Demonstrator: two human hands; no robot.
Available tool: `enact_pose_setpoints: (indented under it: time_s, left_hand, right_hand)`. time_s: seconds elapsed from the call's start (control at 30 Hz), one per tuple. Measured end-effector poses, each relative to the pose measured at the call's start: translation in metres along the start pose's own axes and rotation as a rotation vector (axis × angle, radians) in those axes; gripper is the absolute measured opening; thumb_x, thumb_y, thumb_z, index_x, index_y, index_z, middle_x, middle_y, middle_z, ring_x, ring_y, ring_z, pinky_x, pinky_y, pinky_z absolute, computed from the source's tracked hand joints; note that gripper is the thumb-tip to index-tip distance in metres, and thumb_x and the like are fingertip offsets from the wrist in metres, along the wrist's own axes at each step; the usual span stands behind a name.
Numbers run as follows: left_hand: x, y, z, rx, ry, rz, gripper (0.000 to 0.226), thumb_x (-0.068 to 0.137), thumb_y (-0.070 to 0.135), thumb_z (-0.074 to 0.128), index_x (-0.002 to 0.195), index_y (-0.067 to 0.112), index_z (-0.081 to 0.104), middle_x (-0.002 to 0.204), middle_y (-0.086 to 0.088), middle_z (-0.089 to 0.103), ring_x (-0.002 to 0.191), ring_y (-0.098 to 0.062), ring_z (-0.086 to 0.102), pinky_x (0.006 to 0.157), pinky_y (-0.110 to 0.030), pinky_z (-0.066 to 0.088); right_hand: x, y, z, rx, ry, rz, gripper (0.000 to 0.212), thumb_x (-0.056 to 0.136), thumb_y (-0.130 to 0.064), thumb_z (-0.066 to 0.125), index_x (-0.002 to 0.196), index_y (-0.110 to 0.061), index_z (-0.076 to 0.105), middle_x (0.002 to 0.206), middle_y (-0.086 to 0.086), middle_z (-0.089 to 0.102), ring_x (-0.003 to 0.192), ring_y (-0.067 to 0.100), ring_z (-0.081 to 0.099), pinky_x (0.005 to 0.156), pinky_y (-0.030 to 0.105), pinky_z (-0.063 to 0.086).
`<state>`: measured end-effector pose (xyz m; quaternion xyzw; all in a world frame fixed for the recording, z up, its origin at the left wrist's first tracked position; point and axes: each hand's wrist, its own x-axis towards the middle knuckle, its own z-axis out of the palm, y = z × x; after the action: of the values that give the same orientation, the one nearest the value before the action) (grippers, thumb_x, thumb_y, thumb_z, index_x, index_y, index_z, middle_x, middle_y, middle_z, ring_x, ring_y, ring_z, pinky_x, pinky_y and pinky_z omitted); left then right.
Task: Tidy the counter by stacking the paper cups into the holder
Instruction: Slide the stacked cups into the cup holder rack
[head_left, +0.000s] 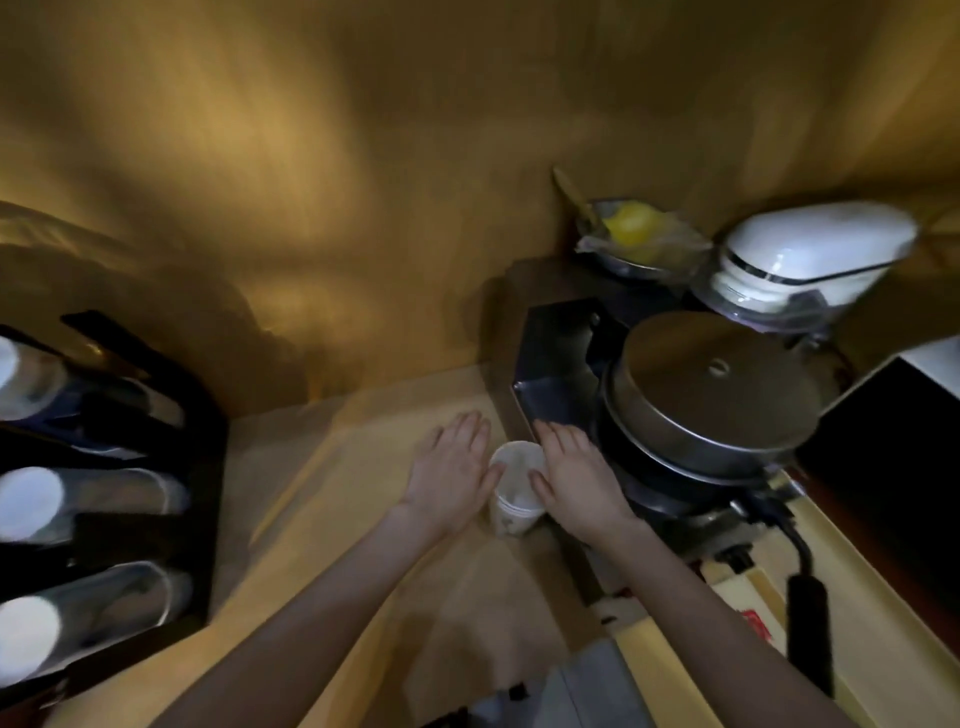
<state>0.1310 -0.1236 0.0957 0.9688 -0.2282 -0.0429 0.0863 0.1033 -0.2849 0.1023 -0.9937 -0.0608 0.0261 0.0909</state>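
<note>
A short stack of white paper cups (516, 486) stands upright on the wooden counter (363, 519) in the middle of the view. My left hand (451, 470) lies flat against its left side and my right hand (574, 475) against its right side, fingers stretched forward, both thumbs touching the cup wall. At the far left a black cup holder (156, 467) lies with three clear tubes pointing toward me, each showing a white cup end (28, 501). The picture is dim and blurred.
A round metal waffle iron (711, 395) with a black handle (808, 623) stands right of the cups. Behind it are a white appliance (800, 260) and a bowl holding something yellow (631, 226). A dark box (893, 441) sits at the right edge.
</note>
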Motion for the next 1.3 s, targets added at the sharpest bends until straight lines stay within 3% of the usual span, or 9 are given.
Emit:
enact_pose_setpoints:
  time_s: [0.23,0.5,0.6,0.67,0.83,0.93,1.1,1.17,1.3]
  left_hand:
    - [0.001,0.015,0.024,-0.11,-0.17,-0.182,0.047,0.094,0.04,0.036,0.127,0.007,0.04,0.132,-0.015,0.05,0.123,-0.03,0.045,0.098,-0.04,0.038]
    - [-0.002,0.001,0.021,-0.547,-0.314,-0.32,0.037,0.093,0.031,0.044,0.106,-0.001,0.058,0.109,-0.023,0.067,0.102,-0.034,0.061,0.081,-0.035,0.045]
    - [-0.009,-0.01,0.008,-0.833,-0.325,-0.438,0.032,0.094,0.031,0.042,0.078,0.009,0.059,0.071,-0.011,0.07,0.068,-0.022,0.067,0.057,-0.029,0.046]
    - [-0.017,-0.02,-0.005,-1.057,-0.33,-0.548,0.037,0.094,0.036,0.04,0.073,0.012,0.058,0.056,-0.002,0.068,0.049,-0.013,0.065,0.052,-0.025,0.048]
    - [-0.044,-0.055,-0.034,-1.867,-0.456,-0.742,0.074,0.09,0.057,0.026,0.106,-0.007,0.058,0.075,-0.02,0.075,0.067,-0.026,0.074,0.055,-0.03,0.06]
    - [-0.062,-0.07,-0.046,-2.13,-0.412,-0.702,0.082,0.081,0.06,0.041,0.12,-0.012,0.049,0.089,-0.027,0.073,0.079,-0.032,0.073,0.069,-0.034,0.06]
    - [-0.097,-0.091,-0.07,-2.204,-0.297,-0.623,0.082,0.066,0.057,0.06,0.125,0.001,0.049,0.115,-0.024,0.062,0.089,-0.037,0.07,0.075,-0.037,0.06]
    - [-0.112,-0.103,-0.077,-2.139,-0.234,-0.592,0.078,0.068,0.056,0.059,0.128,0.008,0.049,0.121,-0.022,0.059,0.089,-0.037,0.07,0.071,-0.034,0.062]
    - [-0.146,-0.124,-0.085,-2.022,-0.009,-0.592,0.074,0.066,0.044,0.068,0.129,0.01,0.048,0.126,-0.022,0.059,0.09,-0.033,0.07,0.077,-0.034,0.06]
  right_hand:
    - [-0.012,0.006,0.016,0.164,-0.047,0.229,0.047,0.095,-0.032,0.04,0.134,-0.007,0.034,0.129,0.015,0.05,0.121,0.028,0.045,0.098,0.039,0.043]
    - [-0.003,0.004,0.019,0.548,-0.124,0.447,0.028,0.093,-0.015,0.042,0.114,-0.001,0.053,0.117,0.024,0.062,0.107,0.036,0.059,0.092,0.043,0.05]
    - [0.001,-0.007,0.011,0.609,-0.088,0.42,0.027,0.092,-0.014,0.042,0.112,-0.001,0.055,0.115,0.025,0.063,0.106,0.037,0.058,0.092,0.045,0.049]
    - [0.004,-0.02,0.004,0.627,-0.02,0.37,0.026,0.092,-0.014,0.042,0.112,-0.002,0.054,0.113,0.024,0.063,0.104,0.038,0.059,0.09,0.046,0.049]
    - [0.006,-0.069,-0.014,0.711,0.179,0.201,0.025,0.093,-0.015,0.042,0.117,-0.01,0.047,0.111,0.016,0.065,0.099,0.033,0.061,0.081,0.038,0.05]
    - [0.003,-0.102,-0.021,0.797,0.23,0.08,0.022,0.094,-0.014,0.043,0.116,-0.01,0.046,0.103,0.012,0.065,0.091,0.027,0.06,0.072,0.031,0.044]
    - [-0.003,-0.147,-0.017,0.913,0.263,-0.03,0.02,0.096,-0.015,0.042,0.114,-0.012,0.047,0.093,-0.001,0.059,0.081,0.017,0.056,0.055,0.013,0.037]
    - [-0.004,-0.16,-0.014,0.969,0.227,-0.066,0.018,0.095,-0.016,0.044,0.113,-0.016,0.048,0.092,-0.001,0.061,0.08,0.016,0.057,0.059,0.006,0.039]
    - [-0.008,-0.178,-0.009,1.076,0.119,-0.132,0.018,0.09,-0.026,0.04,0.106,-0.028,0.049,0.086,-0.007,0.064,0.077,0.008,0.06,0.073,0.024,0.046]
